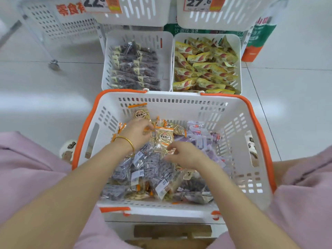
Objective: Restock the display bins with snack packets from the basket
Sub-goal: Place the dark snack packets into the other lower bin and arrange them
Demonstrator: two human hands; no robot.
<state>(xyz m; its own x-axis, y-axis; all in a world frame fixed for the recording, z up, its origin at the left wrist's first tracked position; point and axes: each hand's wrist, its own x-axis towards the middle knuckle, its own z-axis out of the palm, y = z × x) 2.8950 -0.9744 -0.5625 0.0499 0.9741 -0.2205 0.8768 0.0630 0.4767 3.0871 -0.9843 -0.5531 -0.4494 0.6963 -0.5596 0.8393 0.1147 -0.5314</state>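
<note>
The left hand, a gold bangle on its wrist, reaches into the pile with fingers curled round the orange-trimmed packets at its two o'clock. The right hand hovers low at four o'clock from the left. Its fingers bend down onto the clear wrappers, but I cannot tell whether they pinch one or only touch.

Both hands work inside the basket, where the stock lies heaped. There are dark packets at six o'clock from the hands and purple packets at three o'clock.

These look light, soft and crinkly, and the slick film is likely to slide, so several are best gathered by the sealed ends or across the middle. The contents are probably brittle, so a hard squeeze is unwise.

At twelve o'clock, just beyond the basket's far rim, stand the two display bins. The left bin holds dark packets that seem to match those in the basket, with some room along its right side. The right bin is nearly full of yellow packets.

Upper bins overhang the back of both, so headroom is tight there and the front edge looks the easier way in. The basket's high walls and orange handles call for a lift up before moving forward.
</note>
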